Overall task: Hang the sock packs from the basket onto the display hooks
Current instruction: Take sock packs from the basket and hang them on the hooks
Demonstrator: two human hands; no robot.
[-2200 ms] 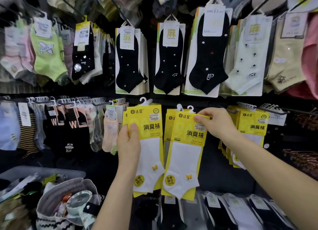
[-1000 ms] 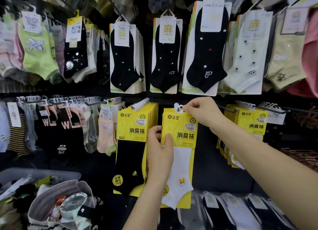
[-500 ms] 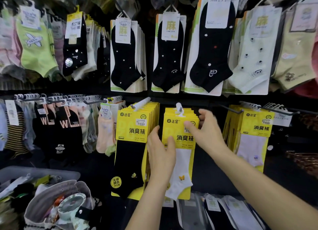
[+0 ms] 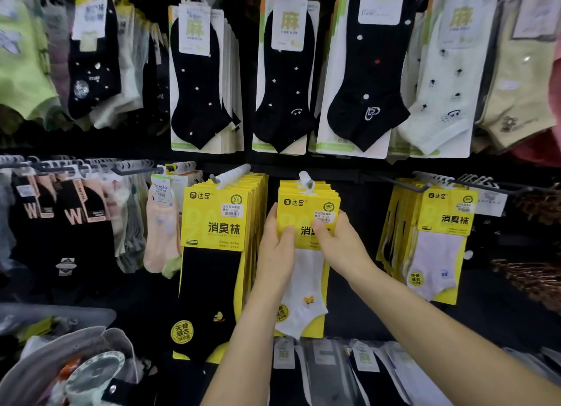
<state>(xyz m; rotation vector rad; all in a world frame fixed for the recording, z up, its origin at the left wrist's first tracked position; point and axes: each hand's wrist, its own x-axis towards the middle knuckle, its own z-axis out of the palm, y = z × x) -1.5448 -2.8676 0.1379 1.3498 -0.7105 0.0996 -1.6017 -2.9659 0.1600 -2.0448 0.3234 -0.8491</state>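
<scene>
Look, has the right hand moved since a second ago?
Yes, downward. A second ago it was up at the white plastic hook; now the right hand grips the yellow-carded white sock pack below that hook.

Yellow-carded white sock packs [image 4: 306, 223] on hook [image 4: 306, 181]

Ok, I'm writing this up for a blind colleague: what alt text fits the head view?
The left hand and right hand grip the yellow card of a white sock pack hanging on a display hook. A black sock pack hangs to its left, with more socks racked above and beside.
</scene>
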